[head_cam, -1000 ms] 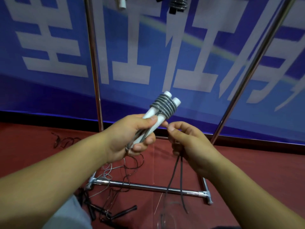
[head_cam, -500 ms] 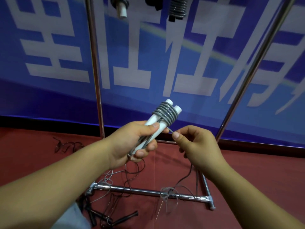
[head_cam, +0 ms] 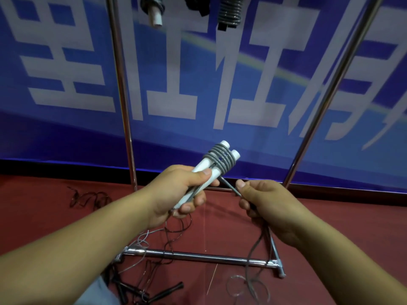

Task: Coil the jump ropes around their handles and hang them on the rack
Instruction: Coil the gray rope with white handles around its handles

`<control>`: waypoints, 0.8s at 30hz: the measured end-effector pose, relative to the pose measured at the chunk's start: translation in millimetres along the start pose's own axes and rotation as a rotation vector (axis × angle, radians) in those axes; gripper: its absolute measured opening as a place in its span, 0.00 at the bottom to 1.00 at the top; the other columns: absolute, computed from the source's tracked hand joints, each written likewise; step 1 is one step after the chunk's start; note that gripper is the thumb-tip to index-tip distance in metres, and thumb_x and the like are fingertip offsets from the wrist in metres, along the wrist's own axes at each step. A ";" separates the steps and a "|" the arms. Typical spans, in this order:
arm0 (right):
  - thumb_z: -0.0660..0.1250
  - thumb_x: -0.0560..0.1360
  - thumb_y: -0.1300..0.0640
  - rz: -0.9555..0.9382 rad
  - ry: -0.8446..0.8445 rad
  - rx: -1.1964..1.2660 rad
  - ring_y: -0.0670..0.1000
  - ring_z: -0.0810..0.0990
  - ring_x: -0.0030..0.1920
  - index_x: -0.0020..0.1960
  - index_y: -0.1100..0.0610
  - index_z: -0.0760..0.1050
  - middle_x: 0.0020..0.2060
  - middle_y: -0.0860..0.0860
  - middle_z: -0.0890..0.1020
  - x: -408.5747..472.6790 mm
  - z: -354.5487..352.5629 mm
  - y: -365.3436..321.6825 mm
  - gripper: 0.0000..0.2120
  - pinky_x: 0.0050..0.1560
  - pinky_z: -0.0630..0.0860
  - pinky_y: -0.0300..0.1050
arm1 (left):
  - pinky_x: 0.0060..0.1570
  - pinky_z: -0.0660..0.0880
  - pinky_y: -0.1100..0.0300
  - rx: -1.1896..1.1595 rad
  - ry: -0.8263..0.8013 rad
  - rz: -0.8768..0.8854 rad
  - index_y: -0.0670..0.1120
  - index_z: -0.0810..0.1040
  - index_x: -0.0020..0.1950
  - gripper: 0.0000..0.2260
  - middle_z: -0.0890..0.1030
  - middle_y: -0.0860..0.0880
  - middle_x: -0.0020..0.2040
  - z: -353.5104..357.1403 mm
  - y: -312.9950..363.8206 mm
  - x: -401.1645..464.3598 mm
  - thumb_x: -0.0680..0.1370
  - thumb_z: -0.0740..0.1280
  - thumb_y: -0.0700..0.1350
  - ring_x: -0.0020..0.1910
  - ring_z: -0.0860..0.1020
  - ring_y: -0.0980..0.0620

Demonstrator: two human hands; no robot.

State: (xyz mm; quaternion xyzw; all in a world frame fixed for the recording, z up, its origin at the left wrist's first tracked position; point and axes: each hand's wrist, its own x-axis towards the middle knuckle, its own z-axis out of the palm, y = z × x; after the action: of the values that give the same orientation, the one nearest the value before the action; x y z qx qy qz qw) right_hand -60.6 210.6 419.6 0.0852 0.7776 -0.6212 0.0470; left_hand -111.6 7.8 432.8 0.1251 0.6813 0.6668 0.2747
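Note:
My left hand [head_cam: 176, 192] grips two white jump rope handles [head_cam: 211, 170] held side by side, pointing up and to the right. Grey rope [head_cam: 221, 159] is coiled in several turns around their upper ends. A taut strand runs from the coil down to my right hand [head_cam: 264, 201], which pinches it between thumb and fingers. The loose rest of the grey rope [head_cam: 251, 260] hangs from that hand to the floor. The metal rack's uprights [head_cam: 122, 95] stand behind, with coiled ropes [head_cam: 230, 12] hanging at the top edge.
The rack's base bar [head_cam: 209, 257] lies on the red carpet below my hands. Black jump ropes with dark handles [head_cam: 154, 291] lie tangled at the lower left, and thin cords [head_cam: 88, 198] lie further left. A blue banner [head_cam: 264, 84] covers the wall behind.
My right hand has moved right and away from the handles, pulling the strand taut. The hanging rope has shifted right with it. The view has tilted slightly upward.

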 end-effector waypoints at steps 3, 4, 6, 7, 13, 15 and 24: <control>0.62 0.81 0.48 -0.102 0.065 -0.120 0.47 0.64 0.27 0.36 0.61 0.73 0.28 0.53 0.72 -7.9 1.1 2.9 0.21 0.28 0.63 0.40 | 0.23 0.55 0.66 0.011 0.041 0.000 0.42 0.81 0.55 0.14 0.73 0.47 0.29 3.2 -1.8 4.6 0.82 0.62 0.51 0.20 0.63 0.55; 0.62 0.81 0.48 -0.128 0.078 -0.144 0.47 0.65 0.27 0.39 0.65 0.74 0.28 0.52 0.72 -10.4 1.3 4.4 0.21 0.29 0.63 0.41 | 0.23 0.55 0.66 0.018 0.053 0.002 0.42 0.81 0.56 0.14 0.73 0.47 0.29 4.3 -2.1 5.9 0.82 0.62 0.51 0.21 0.63 0.55; 0.62 0.81 0.47 -0.168 0.102 -0.214 0.46 0.66 0.27 0.43 0.65 0.76 0.26 0.49 0.72 -15.5 0.8 6.5 0.21 0.31 0.64 0.42 | 0.22 0.55 0.67 0.029 0.070 0.006 0.43 0.81 0.55 0.13 0.73 0.47 0.29 5.6 -2.6 8.2 0.83 0.62 0.50 0.21 0.63 0.55; 0.62 0.81 0.47 -0.180 0.111 -0.255 0.46 0.66 0.27 0.43 0.63 0.78 0.25 0.47 0.72 -17.8 0.3 6.8 0.20 0.32 0.65 0.43 | 0.22 0.56 0.67 0.034 0.077 0.006 0.43 0.81 0.55 0.13 0.73 0.47 0.28 5.7 -2.7 9.0 0.83 0.62 0.50 0.20 0.63 0.54; 0.61 0.82 0.49 -0.058 0.119 -0.162 0.46 0.65 0.27 0.40 0.59 0.78 0.27 0.49 0.71 -23.7 -1.0 4.6 0.18 0.29 0.63 0.42 | 0.22 0.57 0.67 0.087 0.086 0.011 0.43 0.80 0.55 0.13 0.73 0.47 0.28 6.8 -4.8 11.5 0.83 0.62 0.50 0.20 0.64 0.54; 0.63 0.81 0.49 -0.049 0.134 -0.194 0.46 0.67 0.26 0.38 0.57 0.76 0.28 0.50 0.75 -23.7 -1.5 4.7 0.17 0.29 0.65 0.41 | 0.22 0.58 0.66 0.102 0.093 0.017 0.42 0.80 0.54 0.13 0.74 0.46 0.29 7.0 -5.6 11.3 0.83 0.62 0.51 0.21 0.64 0.54; 0.66 0.79 0.48 -0.134 0.160 -0.523 0.40 0.70 0.24 0.34 0.57 0.78 0.23 0.45 0.76 -18.4 9.3 6.9 0.19 0.29 0.68 0.34 | 0.22 0.60 0.65 0.212 0.169 0.010 0.42 0.80 0.54 0.13 0.76 0.46 0.29 0.3 -11.9 15.4 0.82 0.63 0.50 0.21 0.66 0.54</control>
State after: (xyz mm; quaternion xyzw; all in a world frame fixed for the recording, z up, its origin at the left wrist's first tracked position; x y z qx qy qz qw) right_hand -41.5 201.7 414.2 0.0673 0.9167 -0.3923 -0.0353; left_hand -121.7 15.4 418.0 0.1002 0.7681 0.6005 0.1984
